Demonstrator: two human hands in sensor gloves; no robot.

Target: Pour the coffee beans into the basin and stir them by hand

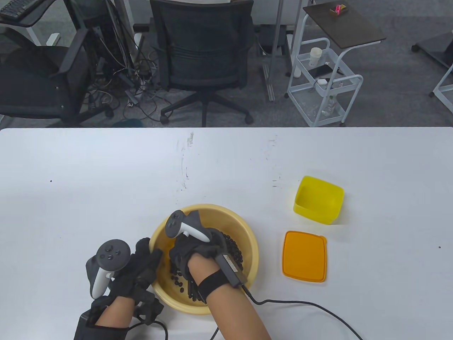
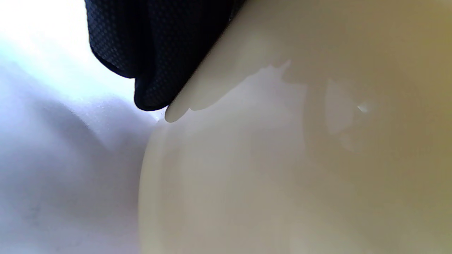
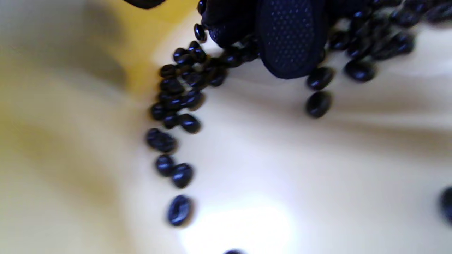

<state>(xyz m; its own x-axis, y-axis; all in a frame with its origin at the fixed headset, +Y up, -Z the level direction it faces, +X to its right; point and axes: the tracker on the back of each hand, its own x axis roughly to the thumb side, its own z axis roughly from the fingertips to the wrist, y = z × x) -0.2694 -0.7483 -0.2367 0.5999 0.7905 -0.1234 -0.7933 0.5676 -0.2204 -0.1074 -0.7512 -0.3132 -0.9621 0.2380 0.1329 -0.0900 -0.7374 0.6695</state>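
Observation:
A pale yellow basin [image 1: 244, 226] stands near the table's front edge, with dark coffee beans [image 1: 234, 248] on its floor. My right hand [image 1: 184, 255] reaches down inside it, fingers in the beans. In the right wrist view a gloved fingertip [image 3: 291, 38] touches the beans [image 3: 176, 95] scattered over the basin floor [image 3: 265, 158]. My left hand [image 1: 145, 262] holds the basin's left rim, with the thumb inside. The left wrist view shows a gloved finger [image 2: 152, 53] against the outer basin wall [image 2: 282, 158].
An empty yellow container [image 1: 318, 200] sits to the right of the basin, with its orange lid [image 1: 304, 255] flat on the table in front of it. A black cable [image 1: 300, 304] trails from my right wrist towards the table's front right.

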